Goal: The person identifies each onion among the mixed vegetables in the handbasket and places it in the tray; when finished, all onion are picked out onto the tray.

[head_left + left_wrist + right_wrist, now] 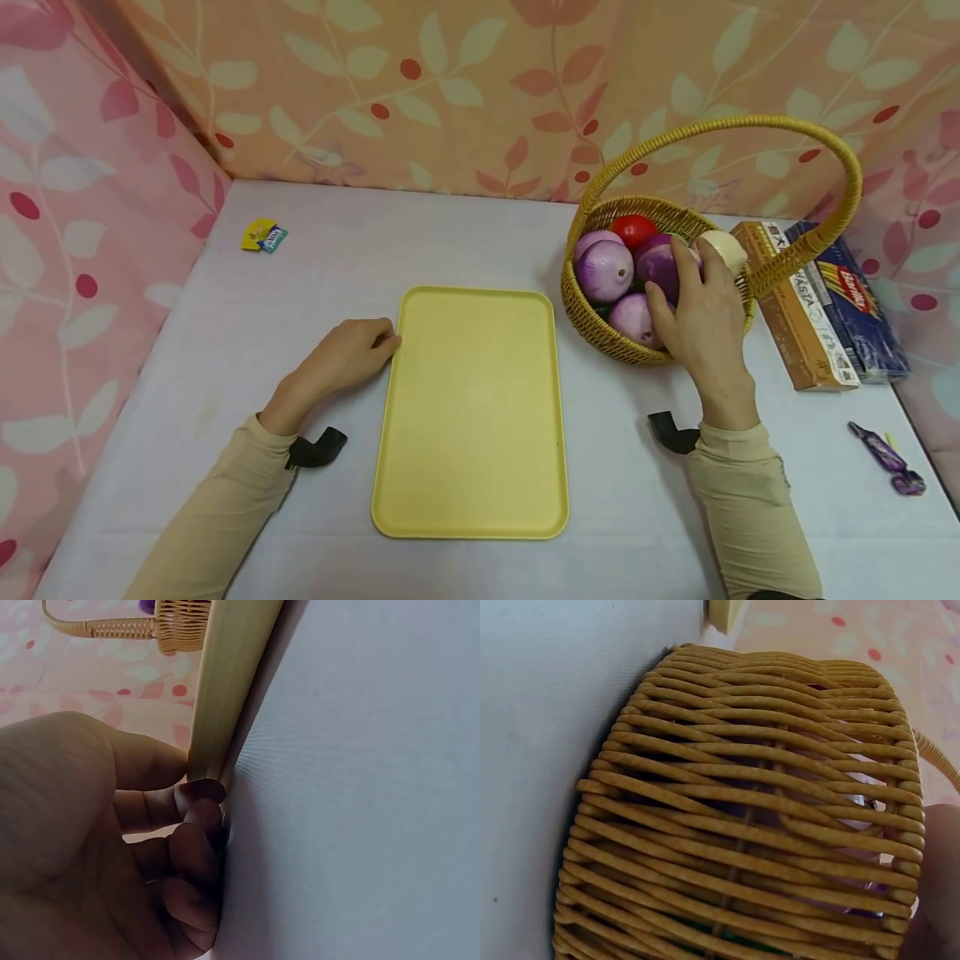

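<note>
My left hand (347, 354) pinches the left rim of a yellow tray (472, 417). In the left wrist view, the thumb (146, 763) rests on the rim, with fingertips curled beneath it close to the tablecloth. My right hand (705, 312) reaches over a wicker basket (592, 321), fingers spread across a dark purple vegetable (658, 265). Beside those fingers sits a pale round vegetable (726, 248). Purple onions (604, 271) and a red tomato (633, 227) share the basket. The right wrist view shows mostly the wicker side (735, 802), which hides the fingertips.
The basket's tall handle (738, 122) arches above the right hand. Right of it lie a brown box (798, 321) and a blue pasta box (855, 300). A purple-wrapped candy (885, 454) lies nearer the right edge. Small yellow and blue packets (262, 236) are at the far left.
</note>
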Demonstrator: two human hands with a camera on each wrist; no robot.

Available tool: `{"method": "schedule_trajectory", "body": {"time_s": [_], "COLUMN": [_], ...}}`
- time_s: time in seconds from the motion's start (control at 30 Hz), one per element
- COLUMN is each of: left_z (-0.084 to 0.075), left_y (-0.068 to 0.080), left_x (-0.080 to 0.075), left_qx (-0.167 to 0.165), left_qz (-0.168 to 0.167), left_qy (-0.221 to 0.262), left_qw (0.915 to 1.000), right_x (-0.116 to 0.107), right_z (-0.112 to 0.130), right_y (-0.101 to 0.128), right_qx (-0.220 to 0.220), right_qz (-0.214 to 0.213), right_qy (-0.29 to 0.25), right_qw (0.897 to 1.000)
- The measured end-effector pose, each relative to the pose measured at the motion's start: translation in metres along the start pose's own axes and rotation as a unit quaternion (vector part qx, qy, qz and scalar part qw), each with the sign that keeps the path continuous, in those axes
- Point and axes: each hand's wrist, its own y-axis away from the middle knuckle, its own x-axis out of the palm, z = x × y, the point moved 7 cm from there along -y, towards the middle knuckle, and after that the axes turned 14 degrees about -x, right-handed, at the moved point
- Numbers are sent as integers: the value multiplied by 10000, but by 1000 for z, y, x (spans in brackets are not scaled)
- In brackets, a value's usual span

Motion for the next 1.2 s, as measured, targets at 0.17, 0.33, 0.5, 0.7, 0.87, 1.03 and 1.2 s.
{"method": "schedule_trajectory", "body": {"time_s": [0.17,0.33,0.5,0.7,0.87,1.03,1.2], "left_z": [-1,-1,-1,-2,-3,-4,-3], "left_y": [0,1,2,1,0,1,2], "left_x": [1,0,0,1,2,1,1], "left_qx": [117,149,129,98,46,60,44], "left_qz": [26,16,14,33,67,48,70], "left_qy": [15,11,28,47,40,43,79], "left_qw": [9999,9999,9999,9999,10000,10000,9999], "right_x": [-1,-3,-4,-9,-22,-25,-8], "right_z": [-2,-2,-4,-2,21,74,132], "right_y": [2,3,3,5,7,12,33], "right_qx": [22,301,477,496,104,-1235,-2619], "right_qz": [-97,26,92,-82,-431,-406,209], "right_qy": [52,-11,-81,-282,-587,-795,-802], "right_qw": [9999,9995,9988,9983,9973,9883,9615]}}
